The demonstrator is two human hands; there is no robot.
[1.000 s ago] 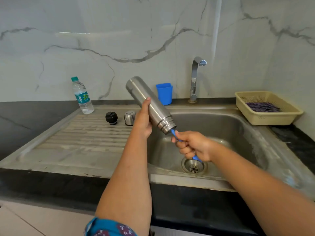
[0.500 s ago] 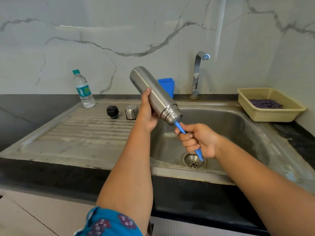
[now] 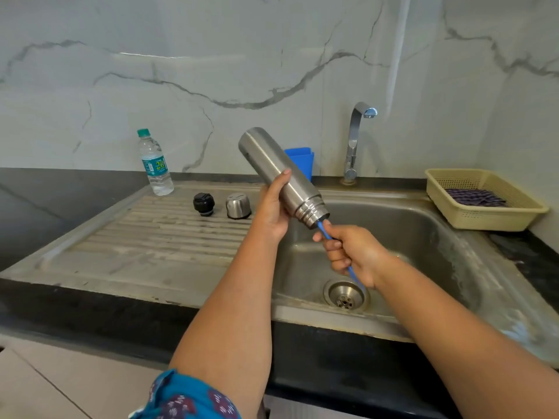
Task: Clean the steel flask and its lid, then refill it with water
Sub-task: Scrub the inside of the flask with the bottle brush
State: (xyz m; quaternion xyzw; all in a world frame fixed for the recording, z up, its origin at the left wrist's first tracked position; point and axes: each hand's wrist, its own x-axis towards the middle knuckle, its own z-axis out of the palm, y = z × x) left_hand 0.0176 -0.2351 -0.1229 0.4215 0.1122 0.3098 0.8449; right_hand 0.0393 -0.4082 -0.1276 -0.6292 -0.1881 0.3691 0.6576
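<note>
The right hand [image 3: 352, 254] has its fingers curled tight round a thin blue brush handle [image 3: 324, 230], & the handle goes up into the open mouth of the steel flask [image 3: 279, 172]. The left hand [image 3: 273, 211] wraps its fingers round the flask's middle, thumb up on the near side, holding it tipped w/ the mouth pointing down over the sink [image 3: 429, 237] & the bottom end up high. Vs. a sec ago, the flask has come up a bit & less of the handle shows between the fist & the mouth, so the brush looks pushed deeper in. I think that means the inside is being scrubbed right now; the rinse, the lid & the refill are not done yet. No water runs from the tap [image 3: 357, 137] at the back of the sink. Left of the sink, on the ribbed drain board [image 3: 145, 237], sit the black stopper [image 3: 204, 204] & the steel cap [image 3: 238, 205], just beside each other, not touched. Further left of the sink, at the back, stands a water bottle [image 3: 155, 164] w/ a green top. Behind the sink, half hidden by the flask, is a blue cup [image 3: 301, 160]. Right of the sink a yellow basket [image 3: 484, 219] holds a dark cloth [image 3: 475, 197]. The counter [image 3: 45, 204] round the sink is black, & the wall [image 3: 211, 55] behind is white marble w/ grey lines. A bit of blue sleeve [image 3: 187, 397] shows way down low.
</note>
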